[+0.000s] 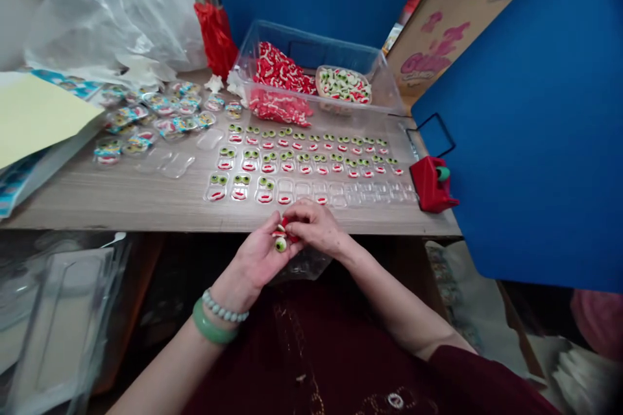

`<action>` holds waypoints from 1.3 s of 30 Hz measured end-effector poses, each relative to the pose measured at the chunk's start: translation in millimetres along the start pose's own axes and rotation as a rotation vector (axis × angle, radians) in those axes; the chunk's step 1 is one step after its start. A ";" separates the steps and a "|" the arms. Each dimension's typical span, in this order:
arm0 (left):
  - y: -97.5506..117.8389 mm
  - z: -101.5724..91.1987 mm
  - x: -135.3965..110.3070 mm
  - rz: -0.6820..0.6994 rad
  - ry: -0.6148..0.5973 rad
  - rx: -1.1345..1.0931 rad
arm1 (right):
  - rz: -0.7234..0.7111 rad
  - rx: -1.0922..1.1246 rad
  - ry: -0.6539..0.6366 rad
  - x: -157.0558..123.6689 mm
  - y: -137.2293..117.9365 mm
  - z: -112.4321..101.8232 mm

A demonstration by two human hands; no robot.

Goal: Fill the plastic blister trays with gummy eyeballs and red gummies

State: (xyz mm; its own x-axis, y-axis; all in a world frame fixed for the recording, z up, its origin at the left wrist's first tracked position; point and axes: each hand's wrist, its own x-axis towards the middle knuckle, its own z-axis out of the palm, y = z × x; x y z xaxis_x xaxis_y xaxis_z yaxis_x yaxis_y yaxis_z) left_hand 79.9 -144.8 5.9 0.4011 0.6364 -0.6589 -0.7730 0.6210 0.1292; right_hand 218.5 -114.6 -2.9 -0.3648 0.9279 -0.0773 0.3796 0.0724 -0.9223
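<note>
Left hand point(256, 260), eye piece point(281, 245) between its fingers point(270, 228), right hand point(317, 225) alongside

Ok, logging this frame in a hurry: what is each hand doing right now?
Left hand: closed on a green eye piece.
Right hand: pinching a red piece, mostly hidden.
</note>
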 end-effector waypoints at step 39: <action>-1.2 -8.6 6.8 0.059 0.054 0.008 | -0.359 -0.486 -0.024 -42.1 -19.5 12.4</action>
State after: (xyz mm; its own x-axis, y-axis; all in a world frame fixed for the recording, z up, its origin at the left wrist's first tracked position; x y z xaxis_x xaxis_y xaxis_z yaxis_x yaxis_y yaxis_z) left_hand 79.3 -145.2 -5.1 0.3274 0.6466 -0.6890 -0.7908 0.5866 0.1747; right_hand 215.9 -159.6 13.6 -0.5592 0.8063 0.1928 0.5722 0.5437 -0.6140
